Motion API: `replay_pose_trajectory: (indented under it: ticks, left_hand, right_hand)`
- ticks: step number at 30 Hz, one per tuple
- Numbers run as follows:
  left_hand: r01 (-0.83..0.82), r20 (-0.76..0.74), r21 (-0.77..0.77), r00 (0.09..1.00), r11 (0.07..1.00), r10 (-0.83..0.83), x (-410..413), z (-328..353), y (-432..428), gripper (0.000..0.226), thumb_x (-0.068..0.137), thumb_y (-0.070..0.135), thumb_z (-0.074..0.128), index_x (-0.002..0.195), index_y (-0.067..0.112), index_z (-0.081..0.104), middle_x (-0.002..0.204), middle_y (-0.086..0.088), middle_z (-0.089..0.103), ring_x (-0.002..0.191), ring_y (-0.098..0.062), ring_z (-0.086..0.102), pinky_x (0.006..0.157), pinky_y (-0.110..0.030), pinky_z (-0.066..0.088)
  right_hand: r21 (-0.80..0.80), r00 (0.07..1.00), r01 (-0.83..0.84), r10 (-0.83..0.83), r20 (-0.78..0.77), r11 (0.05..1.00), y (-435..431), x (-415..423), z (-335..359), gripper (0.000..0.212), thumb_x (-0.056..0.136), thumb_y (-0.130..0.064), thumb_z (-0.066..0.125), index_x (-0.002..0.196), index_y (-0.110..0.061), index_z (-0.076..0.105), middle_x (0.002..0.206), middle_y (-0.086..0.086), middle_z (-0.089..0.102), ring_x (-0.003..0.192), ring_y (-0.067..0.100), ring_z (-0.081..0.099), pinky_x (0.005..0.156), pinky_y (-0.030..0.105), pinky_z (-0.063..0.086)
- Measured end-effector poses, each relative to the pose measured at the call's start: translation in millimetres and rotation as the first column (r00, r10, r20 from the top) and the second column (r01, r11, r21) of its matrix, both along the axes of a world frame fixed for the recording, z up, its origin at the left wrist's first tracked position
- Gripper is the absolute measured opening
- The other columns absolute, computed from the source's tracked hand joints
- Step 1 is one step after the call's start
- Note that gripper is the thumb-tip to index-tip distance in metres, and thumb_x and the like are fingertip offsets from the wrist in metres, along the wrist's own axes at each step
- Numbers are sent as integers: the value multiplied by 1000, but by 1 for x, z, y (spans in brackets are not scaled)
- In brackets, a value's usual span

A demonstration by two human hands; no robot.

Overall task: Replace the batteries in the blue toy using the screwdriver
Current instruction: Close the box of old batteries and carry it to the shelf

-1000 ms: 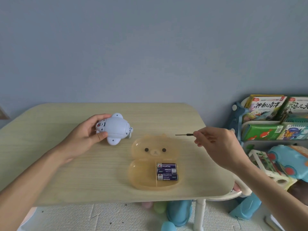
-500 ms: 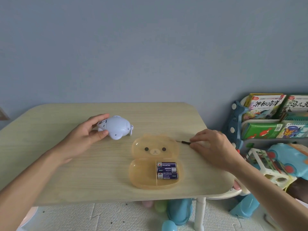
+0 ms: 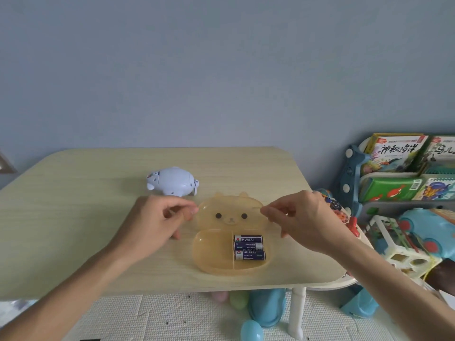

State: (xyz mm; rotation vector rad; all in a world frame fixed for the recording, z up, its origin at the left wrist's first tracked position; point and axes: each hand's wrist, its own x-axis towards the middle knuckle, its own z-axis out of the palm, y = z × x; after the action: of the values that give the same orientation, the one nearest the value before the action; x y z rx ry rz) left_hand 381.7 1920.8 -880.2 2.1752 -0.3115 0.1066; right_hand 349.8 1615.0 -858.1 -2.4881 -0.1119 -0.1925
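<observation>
On the wooden table [image 3: 73, 217], the blue toy [image 3: 172, 181] lies free, just beyond the left hand [image 3: 157, 225], which released it. Both hands' fingers pinch loosely at the bear-shaped case lid [image 3: 231, 212]. The right hand [image 3: 307, 220] no longer visibly holds the screwdriver. Batteries [image 3: 248, 247] fill the tray.

two bare forearms, left hand [image 3: 157, 225], right hand [image 3: 307, 222], no sleeves
</observation>
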Motion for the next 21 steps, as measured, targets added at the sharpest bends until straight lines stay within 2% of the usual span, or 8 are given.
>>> replay_pose_trajectory:
  ticks: [3,6,9,11,14,16,18,21]
  left_hand:
    - [-1,-143,-58,990,998,-7,3,-2,-5,11,100,32,71,96,30,81,75,11,79,48,-3,62,45,-24,47]
    - [16,-239,-173,969,985,-58,3,1,-9,11,100,21,72,100,24,82,85,-4,83,62,-9,70,49,-22,51]
    - [-3,-245,-317,966,948,-79,3,1,-8,20,93,9,77,112,18,78,98,-10,84,80,-30,79,61,-25,61]
    - [20,-213,-368,971,930,-105,4,3,-6,26,86,10,80,112,12,77,101,-10,84,81,-31,79,68,-27,65]
    - [57,-162,-426,977,903,-138,3,9,-3,31,76,11,83,106,7,77,103,-13,84,86,-29,81,79,-31,67]
    - [86,-129,-394,980,915,-148,2,9,-1,31,75,9,85,105,8,77,106,-10,84,92,-30,82,87,-32,66]
    - [116,-129,-378,976,918,-177,-1,12,0,32,73,9,86,104,7,77,109,-6,84,98,-26,82,87,-27,64]
    - [180,-147,-367,957,912,-249,-2,16,3,31,73,17,84,99,3,75,118,0,82,105,-19,81,86,-20,60]
  right_hand:
    - [51,998,5,-2,-58,999,0,2,-2,22,97,-43,70,94,-28,86,62,-8,79,54,9,74,66,39,66]
    - [167,995,23,-6,-100,986,-1,3,-6,11,96,-27,76,95,-21,85,65,-7,81,56,11,76,66,41,67]
    - [312,996,58,-34,-83,948,0,1,-8,3,91,-16,81,93,-16,83,71,-1,83,65,17,80,71,46,68]
    - [395,998,55,-34,-60,917,-1,0,-7,6,89,-12,83,93,-15,82,77,0,84,70,20,82,77,49,68]
    - [462,1000,3,3,-13,887,-2,-4,-2,10,86,-27,86,92,-21,82,86,-2,85,77,20,83,85,51,67]
    - [504,1000,-18,16,7,863,-1,-9,1,31,80,-48,80,91,-19,81,86,0,85,80,19,83,87,49,67]
    - [496,1000,-17,7,22,868,0,-13,4,46,75,-59,73,89,-17,80,85,1,85,80,16,83,86,47,67]
    - [411,999,-34,24,30,911,1,-16,6,45,73,-64,74,86,-21,79,90,-3,85,78,12,82,84,44,67]
